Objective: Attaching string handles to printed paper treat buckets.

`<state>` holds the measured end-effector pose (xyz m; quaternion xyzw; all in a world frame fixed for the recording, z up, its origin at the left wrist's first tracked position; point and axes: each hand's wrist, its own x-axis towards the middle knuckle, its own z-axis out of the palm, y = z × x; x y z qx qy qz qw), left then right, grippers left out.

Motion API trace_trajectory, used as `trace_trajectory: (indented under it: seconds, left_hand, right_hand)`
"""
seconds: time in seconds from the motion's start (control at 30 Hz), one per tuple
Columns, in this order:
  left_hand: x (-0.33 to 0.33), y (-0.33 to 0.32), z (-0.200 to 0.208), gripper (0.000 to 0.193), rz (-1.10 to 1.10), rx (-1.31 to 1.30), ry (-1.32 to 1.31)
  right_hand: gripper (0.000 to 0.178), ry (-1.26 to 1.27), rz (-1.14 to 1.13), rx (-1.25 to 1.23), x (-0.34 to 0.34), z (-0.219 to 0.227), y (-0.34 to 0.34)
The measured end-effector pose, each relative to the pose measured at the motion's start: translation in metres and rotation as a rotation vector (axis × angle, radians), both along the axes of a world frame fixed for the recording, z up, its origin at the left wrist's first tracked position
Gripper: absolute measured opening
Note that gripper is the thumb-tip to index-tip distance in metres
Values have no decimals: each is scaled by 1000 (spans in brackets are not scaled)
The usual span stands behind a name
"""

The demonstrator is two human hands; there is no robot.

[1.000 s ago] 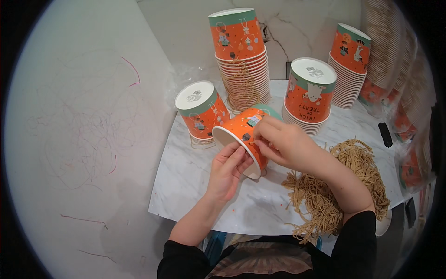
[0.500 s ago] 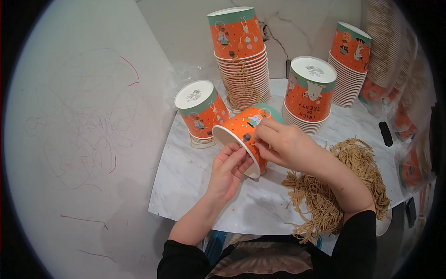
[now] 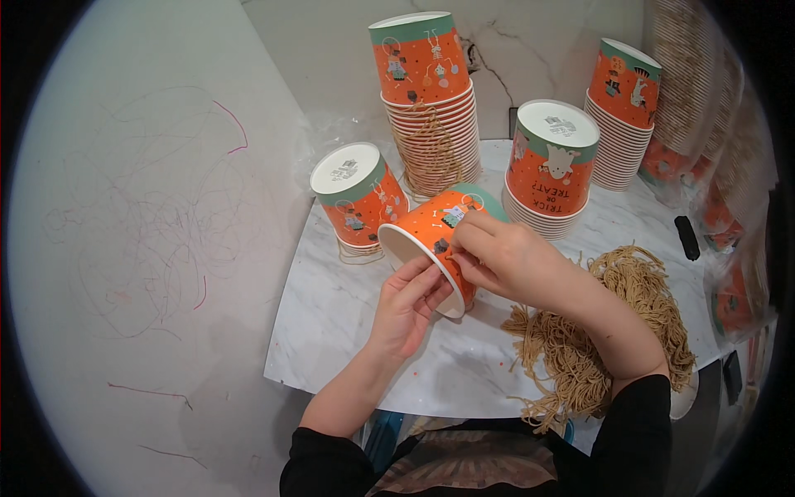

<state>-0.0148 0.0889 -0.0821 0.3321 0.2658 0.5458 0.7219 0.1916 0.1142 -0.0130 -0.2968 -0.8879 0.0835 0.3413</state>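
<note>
An orange paper bucket (image 3: 432,222) with a green base band and a white rim lies tilted on its side, its mouth toward the lower left. My left hand (image 3: 406,306) grips it at the rim, some fingers reaching into the mouth. Against the bucket's outer wall, close to the rim, my right hand (image 3: 501,257) is closed in a pinch. Whatever sits between those fingertips is too small to make out. Under my right forearm lies a heap of tan cords (image 3: 629,282), loose ends spread toward the table's front edge.
Upturned bucket stacks surround the work: a tall one (image 3: 431,132) behind, with cords hanging on it, a short one (image 3: 364,199) left, one (image 3: 551,166) right, another (image 3: 621,116) far right. Plastic-wrapped buckets (image 3: 733,215) line the right side. A black object (image 3: 686,238) lies on the marble-patterned table (image 3: 331,331).
The fingers of my right hand have shifted very slightly against the bucket's wall. The bucket and my left hand stay almost exactly in place.
</note>
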Motion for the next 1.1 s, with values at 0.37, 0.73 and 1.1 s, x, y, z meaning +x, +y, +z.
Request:
trace_trajectory:
  seconds: [0.37,0.73,1.1]
  left_hand:
    - [6,2,-10,18,46,60,81]
    - [6,-4,4,26,205,154,50]
    - [7,-17,4,10,160,351,23]
  right_hand:
    - [18,-47,-12,116,-4,-8,0]
    - [10,207,92,-596,7,12,-8]
    - [20,246,106,-176,-3,28,-34]
